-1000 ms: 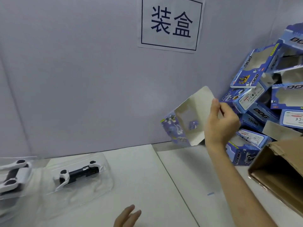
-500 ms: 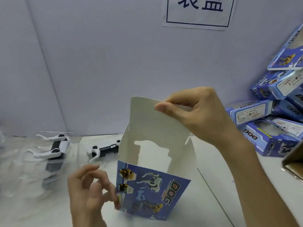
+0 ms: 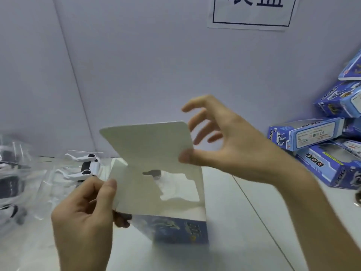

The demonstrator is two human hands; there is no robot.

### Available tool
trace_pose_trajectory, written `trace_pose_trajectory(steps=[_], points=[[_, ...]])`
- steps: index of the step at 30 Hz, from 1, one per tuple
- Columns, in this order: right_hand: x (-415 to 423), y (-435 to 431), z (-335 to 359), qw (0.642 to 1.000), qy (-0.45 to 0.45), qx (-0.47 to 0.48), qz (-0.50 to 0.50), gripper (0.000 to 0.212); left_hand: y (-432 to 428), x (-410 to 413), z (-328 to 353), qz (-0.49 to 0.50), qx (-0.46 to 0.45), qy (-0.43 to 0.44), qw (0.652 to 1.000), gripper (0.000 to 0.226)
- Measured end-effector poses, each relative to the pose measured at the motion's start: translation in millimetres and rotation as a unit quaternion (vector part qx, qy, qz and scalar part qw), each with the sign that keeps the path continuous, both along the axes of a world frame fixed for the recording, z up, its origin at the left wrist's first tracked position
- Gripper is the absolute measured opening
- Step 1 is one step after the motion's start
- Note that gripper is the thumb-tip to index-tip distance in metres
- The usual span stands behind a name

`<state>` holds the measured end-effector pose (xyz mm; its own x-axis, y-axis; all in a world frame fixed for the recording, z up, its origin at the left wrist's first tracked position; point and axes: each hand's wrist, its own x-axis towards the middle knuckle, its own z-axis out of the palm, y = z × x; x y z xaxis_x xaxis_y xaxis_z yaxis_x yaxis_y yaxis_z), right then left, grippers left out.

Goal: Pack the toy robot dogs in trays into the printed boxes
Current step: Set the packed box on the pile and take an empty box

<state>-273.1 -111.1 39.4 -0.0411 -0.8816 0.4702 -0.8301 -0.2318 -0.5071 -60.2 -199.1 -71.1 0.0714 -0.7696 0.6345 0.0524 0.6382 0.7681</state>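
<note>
The printed box (image 3: 156,149) is up off the counter (image 3: 244,222) in the middle, between both hands, with its white inner side facing me and the blue printed outside showing only along the bottom. Its top flap leans back and to the left, and the panel below has a cut-out window with the counter visible through it. The left hand (image 3: 84,218) grips the box's left edge, thumb flat on the white face and the fingers (image 3: 121,222) curled behind it. The right hand (image 3: 234,145) is at the flap's right edge: only the thumb tip touches the card, and the other fingers are spread wide and loosely bent, gripping nothing. To the left, a toy robot dog (image 3: 86,165), black and white, lies in a clear tray (image 3: 58,173) on the counter. A second tray (image 3: 17,153) at the far left edge holds another dog, too blurred to make out properly. At the right, more blue boxes (image 3: 304,134) are piled against the wall; I cannot tell what is inside them.
</note>
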Motion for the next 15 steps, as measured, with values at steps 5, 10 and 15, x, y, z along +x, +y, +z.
trace_pose_trajectory(steps=[5,10,15], points=[[-19.7,-14.1,-17.3,0.978,-0.017,0.132,-0.162,0.057,14.7,-13.8,-7.5,0.008,-0.007,0.015,1.000,0.026],[-19.0,-29.5,-27.8,0.970,-0.178,0.161,-0.044,0.057,13.9,-15.7,-8.5,-0.031,0.054,0.031,0.998,0.024],[-22.7,-27.9,-27.1,0.964,-0.219,0.145,0.036,0.044,4.7,-9.2,-3.3,-0.076,0.111,0.088,0.987,0.015]])
